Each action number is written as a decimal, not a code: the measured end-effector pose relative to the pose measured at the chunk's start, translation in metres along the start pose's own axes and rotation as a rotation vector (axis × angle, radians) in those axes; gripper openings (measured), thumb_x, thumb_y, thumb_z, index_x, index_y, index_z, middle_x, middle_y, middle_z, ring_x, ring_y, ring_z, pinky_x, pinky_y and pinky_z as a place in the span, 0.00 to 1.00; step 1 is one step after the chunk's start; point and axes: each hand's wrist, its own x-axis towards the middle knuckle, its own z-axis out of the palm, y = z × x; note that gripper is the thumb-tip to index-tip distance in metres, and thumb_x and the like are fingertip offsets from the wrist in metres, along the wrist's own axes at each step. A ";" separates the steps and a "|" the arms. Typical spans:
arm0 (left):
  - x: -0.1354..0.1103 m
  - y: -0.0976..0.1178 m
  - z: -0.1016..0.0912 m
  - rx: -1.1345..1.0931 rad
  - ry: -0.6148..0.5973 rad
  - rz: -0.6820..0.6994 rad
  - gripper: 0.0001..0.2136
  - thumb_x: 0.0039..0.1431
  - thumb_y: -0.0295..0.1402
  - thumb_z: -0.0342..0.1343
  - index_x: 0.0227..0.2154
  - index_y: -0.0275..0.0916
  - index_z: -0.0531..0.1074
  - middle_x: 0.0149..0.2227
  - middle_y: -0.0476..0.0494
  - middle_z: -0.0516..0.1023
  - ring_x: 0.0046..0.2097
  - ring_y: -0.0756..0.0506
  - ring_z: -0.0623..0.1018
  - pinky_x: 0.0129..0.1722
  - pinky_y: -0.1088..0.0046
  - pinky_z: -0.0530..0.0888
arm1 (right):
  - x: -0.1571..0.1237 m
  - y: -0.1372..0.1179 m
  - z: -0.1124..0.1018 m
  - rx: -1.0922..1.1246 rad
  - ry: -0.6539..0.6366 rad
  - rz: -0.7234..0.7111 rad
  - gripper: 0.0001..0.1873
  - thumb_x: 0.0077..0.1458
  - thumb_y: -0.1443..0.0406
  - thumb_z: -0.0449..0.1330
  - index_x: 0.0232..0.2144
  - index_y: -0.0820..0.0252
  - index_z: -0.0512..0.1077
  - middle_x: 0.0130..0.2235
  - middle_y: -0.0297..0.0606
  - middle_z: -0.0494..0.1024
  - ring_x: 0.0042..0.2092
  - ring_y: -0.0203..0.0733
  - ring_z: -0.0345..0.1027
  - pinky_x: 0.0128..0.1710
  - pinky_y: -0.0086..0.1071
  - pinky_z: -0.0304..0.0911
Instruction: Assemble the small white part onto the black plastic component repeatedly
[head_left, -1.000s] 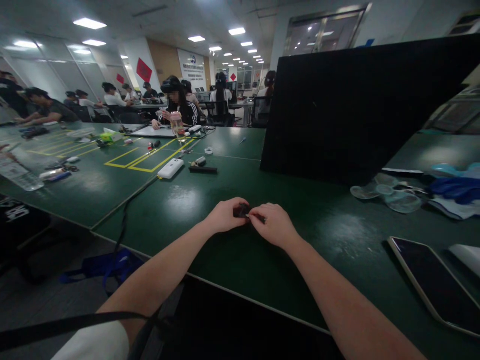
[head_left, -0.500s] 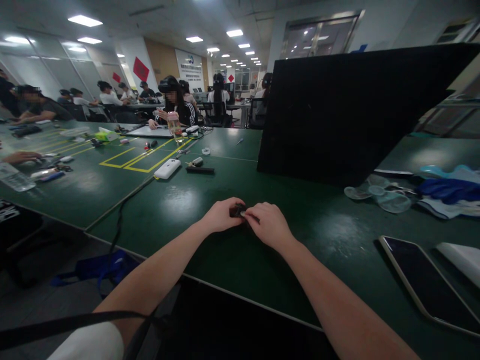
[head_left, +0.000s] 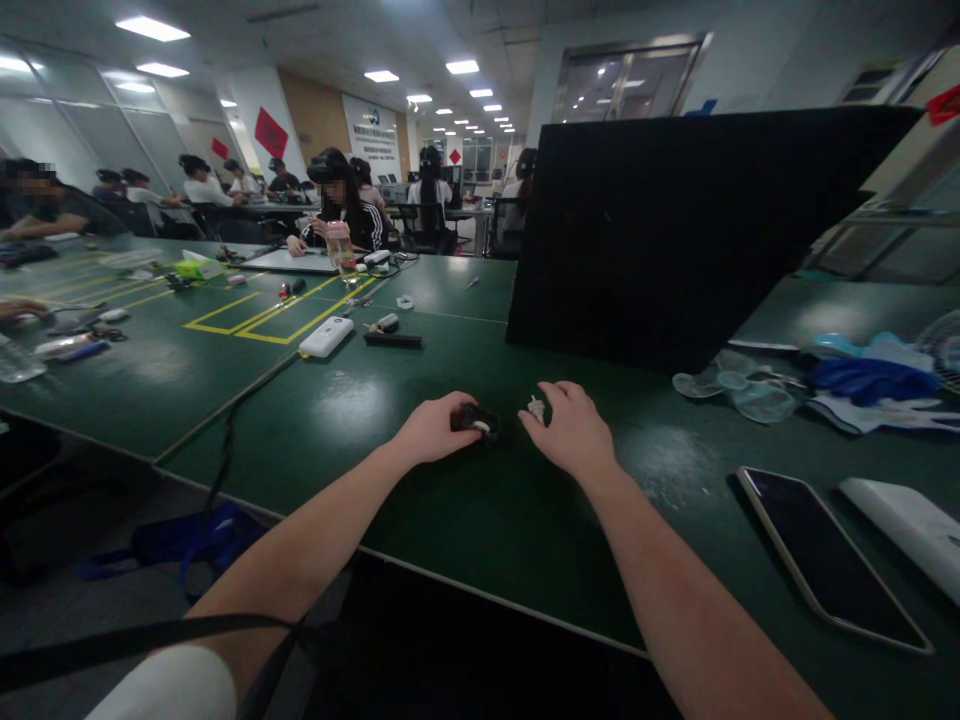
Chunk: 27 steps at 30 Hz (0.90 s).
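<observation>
My left hand (head_left: 433,430) rests on the green table (head_left: 465,500) with its fingers closed round a small black object (head_left: 474,419) that shows a pale spot on its near end. A little to the right, my right hand (head_left: 571,430) pinches a tiny white piece (head_left: 535,407) between thumb and fingertips, just above the tabletop. A gap of a few centimetres separates the two hands.
A big black panel (head_left: 675,230) stands upright behind my hands. A phone (head_left: 821,555) and a white box (head_left: 904,520) lie at the right, clear plastic fan parts (head_left: 739,390) and blue cloth (head_left: 862,378) beyond. A white power bank (head_left: 325,337) and cable lie left. People sit at far tables.
My hands were joined on the black object; now my right hand has pulled away to the right with a small white piece. The view has shifted slightly.
</observation>
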 end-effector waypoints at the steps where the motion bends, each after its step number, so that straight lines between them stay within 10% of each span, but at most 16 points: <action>1: 0.000 -0.001 0.000 0.007 0.001 -0.005 0.22 0.54 0.41 0.64 0.51 0.45 0.71 0.44 0.45 0.81 0.45 0.42 0.81 0.50 0.62 0.77 | 0.001 0.001 0.006 -0.023 -0.046 0.021 0.32 0.56 0.49 0.61 0.59 0.56 0.69 0.60 0.53 0.67 0.55 0.63 0.67 0.44 0.50 0.69; 8: 0.000 -0.002 0.002 0.013 0.014 0.002 0.22 0.54 0.42 0.62 0.52 0.45 0.70 0.44 0.45 0.81 0.45 0.43 0.81 0.47 0.63 0.77 | -0.005 -0.018 0.001 0.086 -0.002 -0.183 0.22 0.63 0.52 0.56 0.54 0.54 0.73 0.56 0.46 0.72 0.56 0.55 0.66 0.51 0.50 0.65; 15: -0.001 0.003 0.004 0.036 -0.030 0.110 0.22 0.53 0.40 0.63 0.52 0.46 0.71 0.46 0.47 0.80 0.45 0.43 0.80 0.48 0.64 0.76 | -0.019 -0.047 -0.002 0.295 -0.328 -0.347 0.16 0.66 0.56 0.53 0.37 0.54 0.79 0.34 0.36 0.77 0.34 0.39 0.71 0.33 0.35 0.66; 24: -0.002 0.009 0.002 0.022 -0.053 0.108 0.22 0.54 0.40 0.63 0.52 0.45 0.71 0.46 0.45 0.81 0.46 0.42 0.80 0.50 0.62 0.75 | -0.015 -0.049 -0.002 0.216 -0.170 -0.407 0.16 0.66 0.55 0.53 0.39 0.52 0.79 0.36 0.37 0.77 0.36 0.40 0.70 0.35 0.35 0.65; 27: -0.002 0.006 0.002 0.008 -0.037 0.069 0.22 0.54 0.41 0.63 0.52 0.45 0.70 0.45 0.46 0.81 0.46 0.42 0.81 0.48 0.63 0.76 | -0.007 -0.022 -0.010 0.156 0.049 -0.183 0.21 0.65 0.50 0.52 0.41 0.56 0.78 0.35 0.41 0.77 0.35 0.43 0.70 0.33 0.37 0.65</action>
